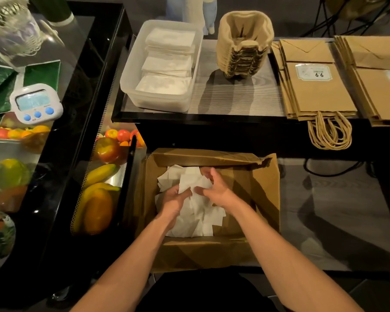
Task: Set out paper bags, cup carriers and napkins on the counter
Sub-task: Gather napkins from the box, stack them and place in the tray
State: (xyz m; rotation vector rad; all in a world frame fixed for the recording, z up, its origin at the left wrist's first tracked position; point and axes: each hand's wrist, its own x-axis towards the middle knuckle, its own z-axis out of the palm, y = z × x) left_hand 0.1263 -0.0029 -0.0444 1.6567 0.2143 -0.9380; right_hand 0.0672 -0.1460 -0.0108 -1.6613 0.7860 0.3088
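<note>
Loose napkins [203, 212] gathered inside a cardboard box [266, 190]
The left hand [177, 199] and right hand [215, 191] each close their grip around white sheets in the pile

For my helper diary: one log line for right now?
left hand: holds napkins | right hand: holds napkins | where: cardboard box | counter: napkin tub, cup carriers, paper bags out

box [266, 188] open above | walls all round | counter [234, 97] rim beyond far flap
</note>
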